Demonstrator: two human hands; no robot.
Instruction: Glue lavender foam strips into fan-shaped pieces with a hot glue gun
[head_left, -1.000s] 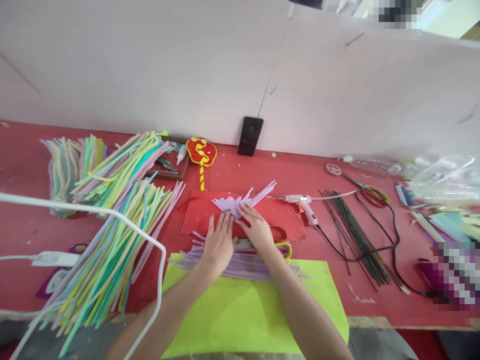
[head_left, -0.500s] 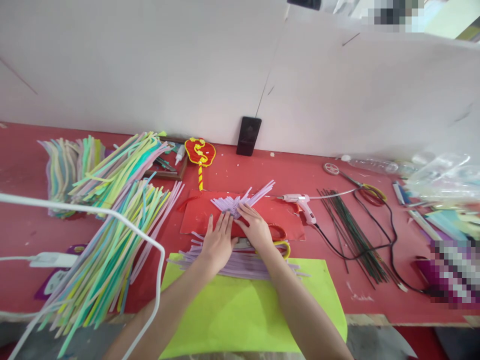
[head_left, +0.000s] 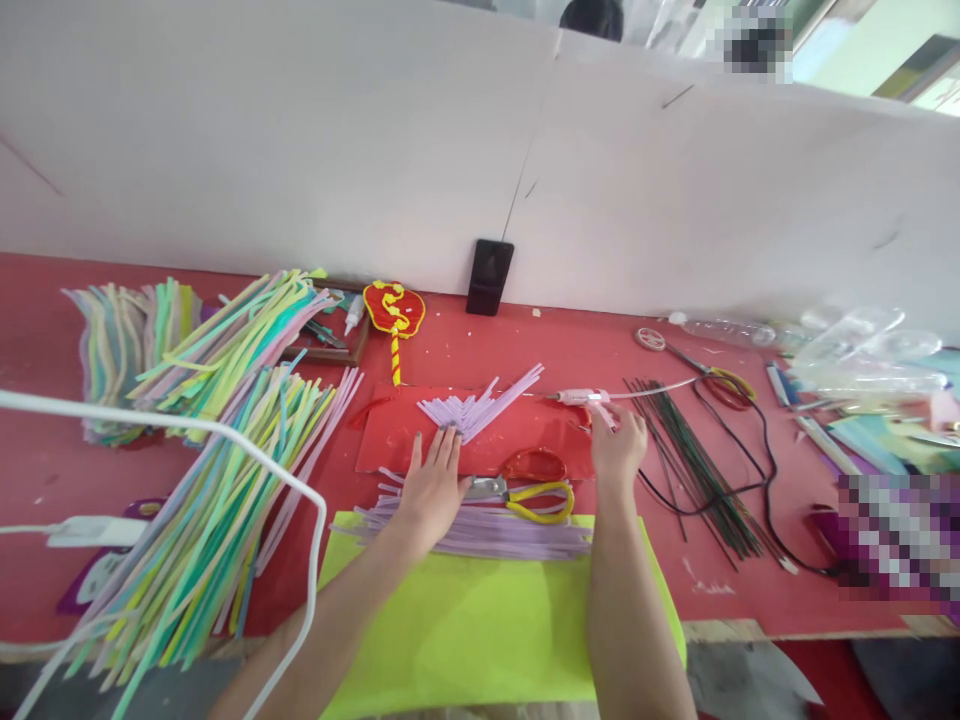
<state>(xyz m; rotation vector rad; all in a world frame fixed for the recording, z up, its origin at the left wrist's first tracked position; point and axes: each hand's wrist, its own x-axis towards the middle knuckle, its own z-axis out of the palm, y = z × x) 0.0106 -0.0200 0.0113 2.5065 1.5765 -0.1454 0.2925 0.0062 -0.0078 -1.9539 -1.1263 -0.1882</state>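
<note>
My left hand [head_left: 433,488] lies flat with its fingers stretched out, the fingertips on the lower left edge of a V-shaped piece of lilac pipe cleaners [head_left: 469,412]. That piece rests on a red sheet [head_left: 390,440]. To the right, my right hand [head_left: 619,445] has its fingers closed round the handle of a pink glue gun [head_left: 581,397], whose nozzle points left toward the lilac piece. Between my forearms, scissors [head_left: 540,500] with red and yellow handles lie on loose lilac pipe cleaners [head_left: 480,537]. A lime-green mat [head_left: 465,630] is partly under them.
Bundles of coloured pipe cleaners [head_left: 225,500] cover the left side, with a white cable [head_left: 225,428] in front. A phone [head_left: 490,277] leans on the wall. Dark green wires [head_left: 701,470], another pair of scissors [head_left: 727,388] and plastic bottles [head_left: 727,330] lie right. A red-yellow ornament [head_left: 394,310] lies behind.
My right hand has left the lilac piece and moved right to the glue gun, closing on its handle. The scissors now show more fully. My left hand stays at the lilac piece.
</note>
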